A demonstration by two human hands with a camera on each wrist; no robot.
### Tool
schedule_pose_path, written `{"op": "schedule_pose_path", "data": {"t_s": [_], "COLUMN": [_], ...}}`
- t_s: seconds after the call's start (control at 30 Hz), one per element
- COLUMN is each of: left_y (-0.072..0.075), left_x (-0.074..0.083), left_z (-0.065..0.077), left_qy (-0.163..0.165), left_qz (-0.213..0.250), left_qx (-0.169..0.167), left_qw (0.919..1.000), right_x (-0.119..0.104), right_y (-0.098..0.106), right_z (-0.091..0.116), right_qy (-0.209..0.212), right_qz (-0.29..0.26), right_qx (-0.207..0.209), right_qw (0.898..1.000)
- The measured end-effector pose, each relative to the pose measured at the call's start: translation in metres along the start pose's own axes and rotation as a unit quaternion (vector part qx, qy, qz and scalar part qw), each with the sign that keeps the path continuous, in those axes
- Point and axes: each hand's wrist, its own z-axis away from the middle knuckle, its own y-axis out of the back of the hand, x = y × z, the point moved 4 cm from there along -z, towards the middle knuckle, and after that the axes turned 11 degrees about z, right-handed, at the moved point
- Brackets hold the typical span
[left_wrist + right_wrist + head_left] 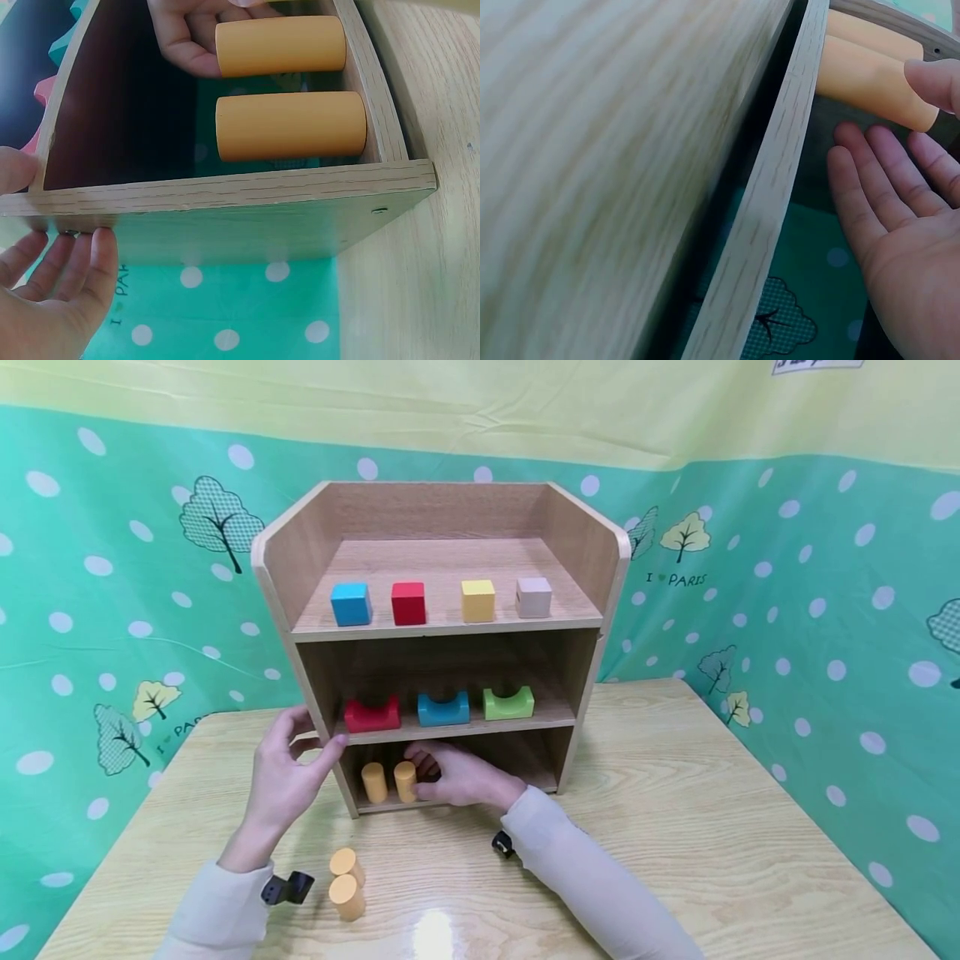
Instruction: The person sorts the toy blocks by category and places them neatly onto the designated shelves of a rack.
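On the bottom level of a small wooden shelf [450,635], two orange-yellow wooden cylinders stand upright side by side. My right hand [465,777] pinches the right-hand cylinder [406,783] near its top, with the thumb in front and fingers behind. The other cylinder [374,783] stands a small gap to its left, close to the side panel. My left hand [281,781] grips the shelf's left side panel [225,225]; in the left wrist view the fingertips press its outer face and the thumb lies over the front edge.
Two more cylinders, one [347,864] just behind the other [347,897], stand on the table [712,827] before the shelf. Blue, red, yellow and pale cubes [408,603] line the top level. Red, blue and green arched blocks [444,710] sit on the middle level.
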Motion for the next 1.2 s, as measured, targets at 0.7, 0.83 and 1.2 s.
{"op": "schedule_pose_path", "data": {"t_s": [0.7, 0.83, 1.2], "left_y": [-0.001, -0.001, 0.0], "left_x": [-0.002, -0.002, -0.001], "left_z": [-0.001, -0.002, 0.0], "left_qy": [-0.003, -0.007, -0.007], "left_qz": [0.0, 0.004, -0.002], "left_qx": [-0.004, -0.004, -0.004], "left_qw": [1.0, 1.0, 1.0], "right_x": [-0.001, -0.006, -0.027], "right_y": [0.006, 0.006, -0.005], "right_z": [0.025, 0.029, 0.035], "right_qy": [0.015, 0.036, 0.091], "right_qz": [0.042, 0.043, 0.048], "right_qx": [0.029, 0.034, 0.024], "right_qw": [0.999, 0.998, 0.994]}}
